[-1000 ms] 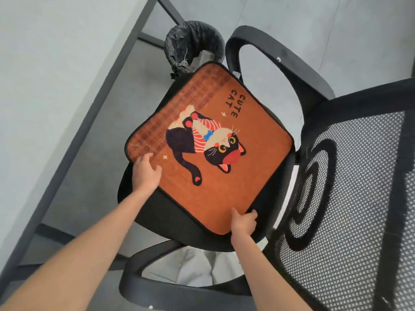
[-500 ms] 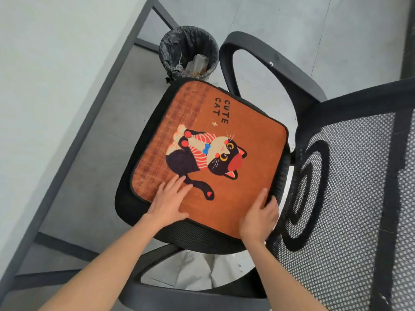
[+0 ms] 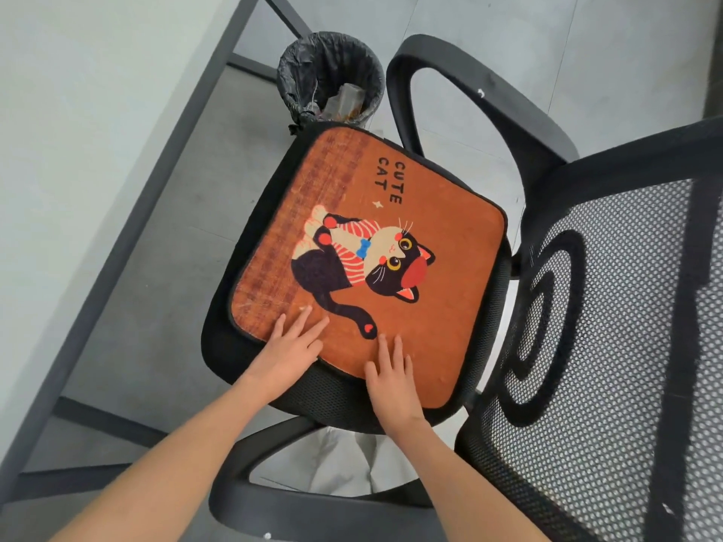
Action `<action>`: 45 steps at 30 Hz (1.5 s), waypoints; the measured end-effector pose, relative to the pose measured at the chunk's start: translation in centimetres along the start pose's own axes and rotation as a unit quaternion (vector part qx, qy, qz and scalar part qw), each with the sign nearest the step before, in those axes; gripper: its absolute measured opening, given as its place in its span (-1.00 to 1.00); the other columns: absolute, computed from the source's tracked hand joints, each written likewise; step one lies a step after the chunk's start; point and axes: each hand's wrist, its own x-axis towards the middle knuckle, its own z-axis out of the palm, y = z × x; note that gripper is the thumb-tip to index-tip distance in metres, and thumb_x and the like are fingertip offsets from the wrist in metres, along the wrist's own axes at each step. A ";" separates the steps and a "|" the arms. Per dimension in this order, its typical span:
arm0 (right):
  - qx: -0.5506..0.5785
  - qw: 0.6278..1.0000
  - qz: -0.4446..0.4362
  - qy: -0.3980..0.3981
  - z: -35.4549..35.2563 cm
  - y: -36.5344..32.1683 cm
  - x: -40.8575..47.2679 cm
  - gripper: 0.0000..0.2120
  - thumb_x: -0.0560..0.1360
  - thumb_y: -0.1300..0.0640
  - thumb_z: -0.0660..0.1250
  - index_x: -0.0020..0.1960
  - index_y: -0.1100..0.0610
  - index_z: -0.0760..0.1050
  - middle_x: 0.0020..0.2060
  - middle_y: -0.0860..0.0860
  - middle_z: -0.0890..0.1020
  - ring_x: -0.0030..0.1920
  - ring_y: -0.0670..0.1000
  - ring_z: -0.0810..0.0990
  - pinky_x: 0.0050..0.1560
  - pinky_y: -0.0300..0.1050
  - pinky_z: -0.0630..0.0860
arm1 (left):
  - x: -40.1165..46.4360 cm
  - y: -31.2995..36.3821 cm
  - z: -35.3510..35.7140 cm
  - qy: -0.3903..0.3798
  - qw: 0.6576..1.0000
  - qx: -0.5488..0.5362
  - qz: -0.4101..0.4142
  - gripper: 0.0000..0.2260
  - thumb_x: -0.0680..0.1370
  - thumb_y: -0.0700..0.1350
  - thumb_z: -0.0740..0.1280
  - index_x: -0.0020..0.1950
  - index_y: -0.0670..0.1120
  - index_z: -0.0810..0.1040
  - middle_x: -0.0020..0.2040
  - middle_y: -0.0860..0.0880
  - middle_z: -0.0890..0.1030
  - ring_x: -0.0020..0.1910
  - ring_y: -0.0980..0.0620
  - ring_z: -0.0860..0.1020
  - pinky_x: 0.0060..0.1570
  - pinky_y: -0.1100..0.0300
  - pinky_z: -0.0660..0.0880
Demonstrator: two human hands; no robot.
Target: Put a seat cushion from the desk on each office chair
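Observation:
An orange seat cushion with a black cat and the words "CUTE CAT" lies flat on the seat of a black mesh office chair. My left hand rests palm down on the cushion's near left edge, fingers spread. My right hand lies flat on the near edge beside it, fingers together and straight. Neither hand grips anything. The chair's mesh backrest fills the right side of the view, and its armrests arc above and below the seat.
A grey desk with a dark metal frame runs along the left. A black-lined waste bin with rubbish stands on the grey floor just beyond the seat. The chair's near armrest crosses under my forearms.
The cushion went from being held by its edges above the seat to lying flat on it. Both hands let go and now press flat near the front edge; my right hand moved left.

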 end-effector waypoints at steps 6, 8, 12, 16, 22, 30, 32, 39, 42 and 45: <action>0.021 0.998 -0.006 -0.055 -1.2 -0.1 -1.1 -0.75 0.57 0.28 0.07 0.24 0.20 0.27 0.50 0.25 -0.06 0.48 0.35 -0.16 0.43 0.33 0.06 | -1.1 0.8 0.3 -0.005 0.998 -0.063 -0.013 -0.82 0.56 -0.17 0.20 0.10 -0.18 0.52 0.47 -0.16 0.29 0.48 -0.32 0.09 0.35 -0.37 0.07; 0.035 0.997 -0.004 -0.063 -1.1 -0.2 -1.7 -0.73 0.56 0.28 0.07 0.25 0.19 0.28 0.51 0.22 -0.05 0.49 0.33 -0.15 0.43 0.32 0.06 | -1.8 1.4 0.9 -0.010 0.997 -0.072 -0.023 -0.84 0.55 -0.18 0.23 0.07 -0.17 0.53 0.46 -0.15 0.32 0.47 -0.32 0.12 0.33 -0.37 0.11; 0.047 0.997 0.005 -0.067 -0.4 -0.4 -2.5 -0.74 0.56 0.24 0.09 0.24 0.21 0.30 0.51 0.20 -0.06 0.49 0.29 -0.17 0.44 0.30 0.06 | -2.3 2.3 1.0 -0.057 0.993 -0.083 -0.059 -0.76 0.57 -0.17 0.18 0.22 -0.14 0.46 0.53 -0.06 0.15 0.52 -0.21 -0.04 0.42 -0.27 -0.01; 0.064 0.995 0.026 -0.069 -0.6 -0.3 -2.5 -0.64 0.57 0.14 0.06 0.34 0.21 0.23 0.53 0.12 -0.03 0.52 0.19 -0.12 0.46 0.21 0.10 | -2.4 2.7 -0.5 -0.094 0.988 -0.086 -0.086 -0.59 0.58 -0.22 0.14 0.43 -0.08 0.22 0.55 0.02 0.07 0.54 -0.08 -0.08 0.46 -0.15 0.06; 0.285 0.952 0.107 0.040 -4.3 -1.1 -4.2 -0.72 0.55 0.21 0.10 0.23 0.21 0.34 0.16 0.12 0.50 0.18 0.16 0.48 0.08 -0.10 0.43 | -2.5 5.5 -5.2 0.002 0.897 -0.381 -0.223 -0.64 0.57 -0.17 0.19 0.38 -0.12 0.34 0.30 -0.10 0.51 0.26 -0.05 0.48 0.26 0.04 0.43; 0.460 0.853 0.120 0.217 -12.3 -2.6 -17.8 -0.62 0.57 0.25 0.12 0.39 0.17 0.30 0.35 0.02 0.43 0.36 -0.04 0.37 0.26 -0.43 0.15 | -12.8 16.3 -14.7 0.180 0.733 -0.612 -0.234 -0.77 0.58 -0.22 0.17 0.19 -0.02 0.49 0.02 0.06 0.63 -0.01 0.22 0.58 0.11 0.31 0.46; 0.487 0.831 0.099 0.249 -13.6 -2.1 -22.5 -0.63 0.55 0.29 0.14 0.35 0.16 0.36 0.30 -0.01 0.46 0.33 -0.04 0.41 0.24 -0.45 0.25 | -15.8 19.1 -16.5 0.207 0.723 -0.622 -0.219 -0.78 0.59 -0.20 0.17 0.16 0.02 0.48 -0.02 0.12 0.62 -0.05 0.28 0.59 0.07 0.38 0.48; 0.506 0.810 0.042 0.295 -16.3 1.9 -38.1 -0.60 0.50 0.06 0.10 0.28 0.14 0.44 0.17 -0.15 0.50 0.17 -0.26 0.45 0.21 -0.43 0.37 | -22.3 27.7 -22.5 0.206 0.729 -0.641 -0.124 -0.79 0.58 -0.24 0.18 0.16 -0.05 0.50 -0.05 0.08 0.65 -0.09 0.26 0.62 0.00 0.43 0.50; 0.526 0.795 0.074 0.294 -14.8 4.1 -42.1 -0.69 0.51 0.11 0.11 0.19 0.07 0.48 0.09 -0.14 0.57 0.11 -0.35 0.49 0.15 -0.49 0.38 | -23.0 30.4 -24.2 0.158 0.749 -0.642 -0.045 -0.80 0.51 -0.12 0.20 0.07 0.07 0.52 -0.14 0.14 0.69 -0.09 0.21 0.63 0.00 0.43 0.48; 0.556 0.749 0.158 0.324 -12.0 5.8 -44.9 -0.72 0.49 0.18 0.12 0.14 0.00 0.45 0.05 -0.11 0.59 0.07 -0.40 0.50 0.07 -0.52 0.38 | -21.9 33.0 -25.7 0.105 0.781 -0.614 0.050 -0.80 0.49 -0.05 0.20 0.07 0.12 0.52 -0.09 0.18 0.69 -0.06 0.14 0.64 0.03 0.36 0.49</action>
